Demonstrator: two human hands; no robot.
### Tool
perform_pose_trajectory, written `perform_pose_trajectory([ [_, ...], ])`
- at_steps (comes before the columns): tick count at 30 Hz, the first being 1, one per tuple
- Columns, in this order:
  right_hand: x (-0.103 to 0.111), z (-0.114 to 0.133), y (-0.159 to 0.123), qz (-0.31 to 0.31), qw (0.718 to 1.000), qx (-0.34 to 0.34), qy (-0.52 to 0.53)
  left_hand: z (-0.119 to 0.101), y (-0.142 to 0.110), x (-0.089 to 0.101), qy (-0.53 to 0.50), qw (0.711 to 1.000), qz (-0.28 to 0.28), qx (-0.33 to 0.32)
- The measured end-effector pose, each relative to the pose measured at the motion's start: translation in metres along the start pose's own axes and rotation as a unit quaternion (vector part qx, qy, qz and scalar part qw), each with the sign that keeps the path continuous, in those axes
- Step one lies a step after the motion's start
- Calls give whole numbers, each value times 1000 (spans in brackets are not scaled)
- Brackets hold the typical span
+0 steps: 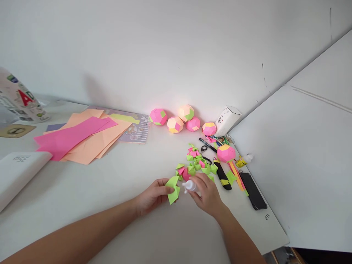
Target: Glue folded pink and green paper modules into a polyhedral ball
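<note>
My left hand point(155, 196) is closed on a folded green paper piece point(172, 190), thumb over its front. Just right of it, my right hand point(206, 192) grips a small white glue bottle point(189, 186), whose nozzle points left toward the paper with a small gap between them. Most of the bottle is hidden inside my fingers. Behind both hands lies a loose heap of small folded green and pink paper pieces point(196, 161).
Several faceted paper balls point(175, 125) sit along the wall. A box cutter point(222, 174), a yellow bottle point(243, 160), a black case point(252, 190) and a white box point(227, 120) are at right. Paper sheets point(82, 141), a white slab point(22, 176) and a printed bottle point(22, 99) lie left.
</note>
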State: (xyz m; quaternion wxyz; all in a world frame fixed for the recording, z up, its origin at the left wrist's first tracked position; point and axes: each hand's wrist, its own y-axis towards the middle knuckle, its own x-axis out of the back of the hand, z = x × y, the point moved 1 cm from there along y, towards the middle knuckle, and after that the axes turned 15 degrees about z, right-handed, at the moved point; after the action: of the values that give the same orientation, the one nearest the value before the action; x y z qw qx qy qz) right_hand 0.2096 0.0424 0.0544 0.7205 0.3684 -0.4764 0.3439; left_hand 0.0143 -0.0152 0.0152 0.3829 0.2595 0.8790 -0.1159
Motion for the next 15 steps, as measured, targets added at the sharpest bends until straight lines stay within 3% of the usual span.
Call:
perform_pose_trajectory([
  [4, 3, 5, 2, 0, 997, 24, -69, -2, 0, 0, 1, 1000, -6, -7],
  [9, 6, 2, 4, 2, 997, 19, -80, -1, 0, 3, -5, 999, -31, -7],
  [12, 6, 3, 2, 12, 1000, 9, 0, -2, 1, 0, -13, 999, -33, -12],
  [15, 9, 6, -3, -17, 989, -52, 139, -3, 1, -2, -24, 999, -38, -14],
])
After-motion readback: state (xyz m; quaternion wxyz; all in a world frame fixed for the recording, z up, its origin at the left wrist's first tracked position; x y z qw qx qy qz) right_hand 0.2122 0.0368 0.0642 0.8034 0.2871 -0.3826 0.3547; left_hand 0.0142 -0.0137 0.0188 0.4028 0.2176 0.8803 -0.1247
